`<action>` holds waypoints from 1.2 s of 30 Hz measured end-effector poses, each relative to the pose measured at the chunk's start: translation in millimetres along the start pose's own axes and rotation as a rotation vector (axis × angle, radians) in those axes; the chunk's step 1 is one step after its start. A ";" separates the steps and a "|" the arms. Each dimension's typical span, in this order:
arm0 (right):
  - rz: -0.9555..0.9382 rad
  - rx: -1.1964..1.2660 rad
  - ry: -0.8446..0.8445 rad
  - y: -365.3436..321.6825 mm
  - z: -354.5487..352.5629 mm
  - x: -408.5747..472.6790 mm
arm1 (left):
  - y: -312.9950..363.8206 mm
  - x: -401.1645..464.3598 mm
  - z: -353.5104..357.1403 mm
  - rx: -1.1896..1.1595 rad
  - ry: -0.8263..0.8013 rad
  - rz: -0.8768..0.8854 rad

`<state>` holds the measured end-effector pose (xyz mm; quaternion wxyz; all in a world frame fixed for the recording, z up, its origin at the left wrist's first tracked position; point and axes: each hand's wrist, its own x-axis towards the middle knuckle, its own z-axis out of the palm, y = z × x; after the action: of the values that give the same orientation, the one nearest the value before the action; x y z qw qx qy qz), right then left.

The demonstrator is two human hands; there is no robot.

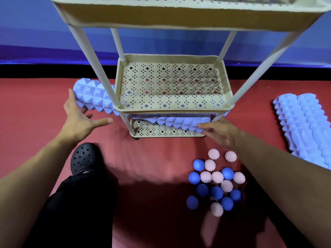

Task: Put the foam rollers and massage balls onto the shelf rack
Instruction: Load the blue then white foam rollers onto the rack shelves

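On the rack's bottom tray (143,128) a foam roller (96,97) lies, both grips wide, touching its ends

Left grip (78,116): forearm enters from 7 o'clock, palm open, fingers spread straight, thumb pointing toward 3 o'clock. Right grip (219,133): forearm enters from 4 o'clock, reaching toward 11 o'clock, fingers extended, relaxed. Both arms bare. Black-trousered leg and black clog at 7 o'clock.

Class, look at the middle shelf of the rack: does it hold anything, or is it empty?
Empty. The middle shelf shows only its bare patterned holes, with red floor visible through them.
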<state>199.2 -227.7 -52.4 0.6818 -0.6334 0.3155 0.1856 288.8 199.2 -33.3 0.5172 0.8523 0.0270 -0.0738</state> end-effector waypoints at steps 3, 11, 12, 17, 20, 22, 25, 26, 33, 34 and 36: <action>0.030 -0.039 -0.079 -3.0 -8.9 4.2 | -1.5 -0.5 4.2 -0.035 0.005 -0.016; -0.195 -0.007 -0.019 2.5 -13.0 -3.3 | -1.8 -5.9 10.7 -0.051 -0.016 -0.047; -0.245 0.004 -0.010 0.6 -12.7 -4.4 | -1.0 -7.0 13.5 -0.052 -0.022 -0.048; -0.362 0.017 0.136 -12.5 -15.9 -16.6 | 2.6 -9.4 30.5 -0.081 -0.056 -0.069; -0.386 0.003 0.216 -9.3 -29.9 -16.7 | 5.0 -10.4 43.8 -0.120 -0.101 -0.068; -0.364 -0.010 0.256 -5.0 -41.0 -15.8 | 6.1 -11.4 51.6 -0.116 -0.133 -0.063; -0.318 -0.051 0.289 0.5 -49.4 -16.1 | 4.6 -12.4 59.1 -0.101 -0.170 -0.056; -0.307 -0.062 0.290 2.3 -50.5 -15.7 | 4.1 -12.7 60.1 -0.090 -0.176 -0.057; -0.273 -0.180 0.296 4.2 -46.5 -10.1 | -1.7 -16.7 57.8 0.050 -0.209 -0.122; -0.270 -0.193 0.305 2.8 -46.4 -10.9 | -2.6 -18.8 56.7 0.066 -0.214 -0.140; -0.253 -0.235 0.303 -1.0 -45.8 -15.0 | -3.0 -21.8 54.1 0.104 -0.231 -0.150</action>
<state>179.9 -270.5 -41.6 0.5658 -0.7637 0.3087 0.0368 261.6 153.3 -57.1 0.4648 0.8594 0.0271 -0.2113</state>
